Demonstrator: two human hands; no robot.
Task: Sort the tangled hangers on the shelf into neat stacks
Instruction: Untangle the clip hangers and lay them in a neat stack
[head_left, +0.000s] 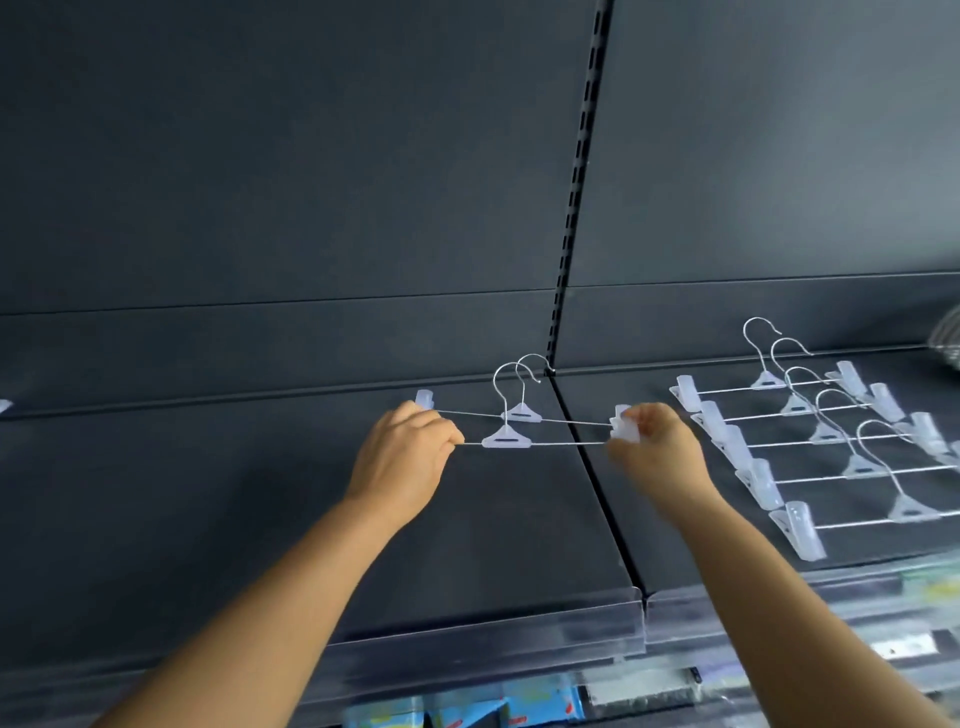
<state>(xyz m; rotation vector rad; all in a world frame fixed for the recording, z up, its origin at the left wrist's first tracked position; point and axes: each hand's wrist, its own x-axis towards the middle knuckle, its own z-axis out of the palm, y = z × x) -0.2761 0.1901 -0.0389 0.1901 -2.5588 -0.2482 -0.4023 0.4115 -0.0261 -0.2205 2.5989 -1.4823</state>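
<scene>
The left hand (402, 457) grips one end of two clip hangers (511, 428), and the right hand (655, 447) pinches their clips at the other end. The hangers stretch between both hands, over the dark shelf (260, 519). Past the right hand lies a row of hangers (810, 441).

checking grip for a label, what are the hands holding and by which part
Two clip hangers, held together by their ends: the left hand grips the left end, the right hand pinches the right-end clips.
</scene>
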